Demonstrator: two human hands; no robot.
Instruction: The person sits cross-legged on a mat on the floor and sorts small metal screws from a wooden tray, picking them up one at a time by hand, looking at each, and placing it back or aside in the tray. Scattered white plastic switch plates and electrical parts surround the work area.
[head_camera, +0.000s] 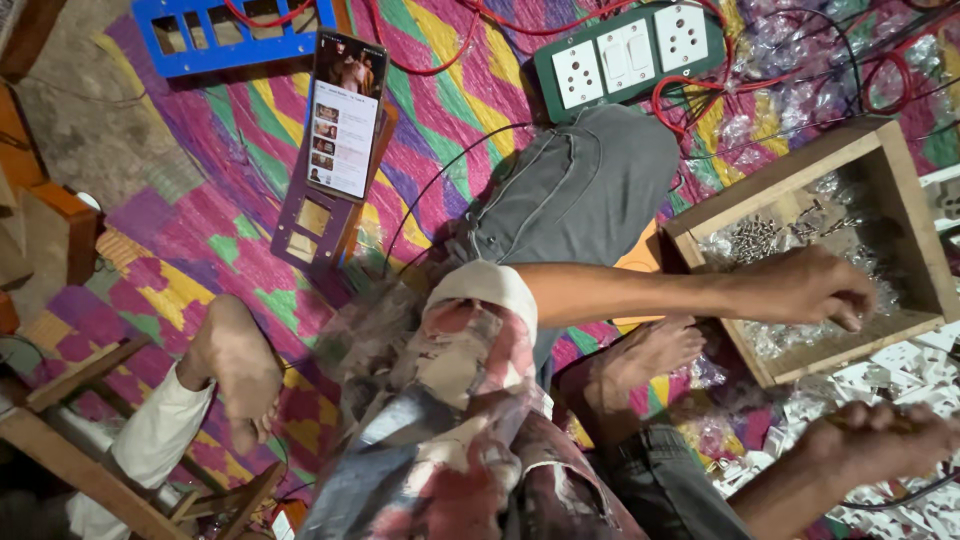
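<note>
Fingers (850, 312) of your upper hand (800, 287), side unclear, dip curled into the wooden tray (905, 195) of screws (752, 238); your lower hand (880, 440) clenches something blurred. White parts (900, 365) lie heaped beside, progress unclear.

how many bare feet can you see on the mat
2. One bare foot lies at lower left on the colourful mat, at the end of a white trouser leg. The other foot rests near the middle, beside the wooden tray. Others may be hidden.
</note>
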